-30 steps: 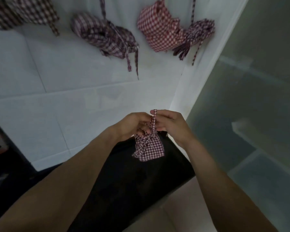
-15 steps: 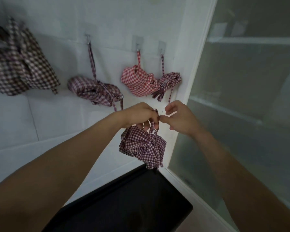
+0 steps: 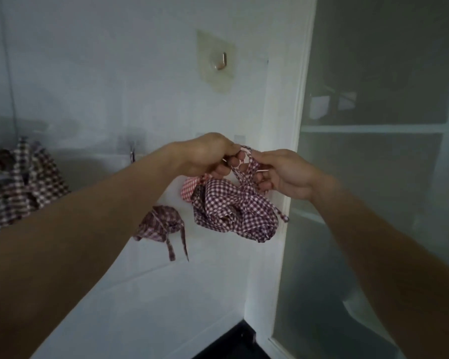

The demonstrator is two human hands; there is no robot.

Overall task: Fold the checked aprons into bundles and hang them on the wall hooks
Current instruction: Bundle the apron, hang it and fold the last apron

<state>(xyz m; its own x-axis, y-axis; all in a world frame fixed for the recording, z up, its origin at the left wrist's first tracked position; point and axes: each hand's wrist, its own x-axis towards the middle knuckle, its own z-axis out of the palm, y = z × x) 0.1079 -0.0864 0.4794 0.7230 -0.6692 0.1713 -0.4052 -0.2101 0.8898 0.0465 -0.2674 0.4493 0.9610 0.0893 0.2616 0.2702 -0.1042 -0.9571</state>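
Left hand (image 3: pixel 208 156) and right hand (image 3: pixel 283 174) both pinch the strap loop (image 3: pixel 246 164) of a checked bundle (image 3: pixel 233 213) below the bare wall hook (image 3: pixel 219 64)

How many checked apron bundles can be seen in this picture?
4. One hangs from both hands; a red one sits just behind it; one hangs lower on the wall; one is at the left edge. Others may be hidden behind the arms.

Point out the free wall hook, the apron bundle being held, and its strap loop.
free wall hook (image 3: pixel 222 62), head view, metal prong
apron bundle (image 3: pixel 233 213), head view, checked folds
strap loop (image 3: pixel 246 161), head view, between the hands
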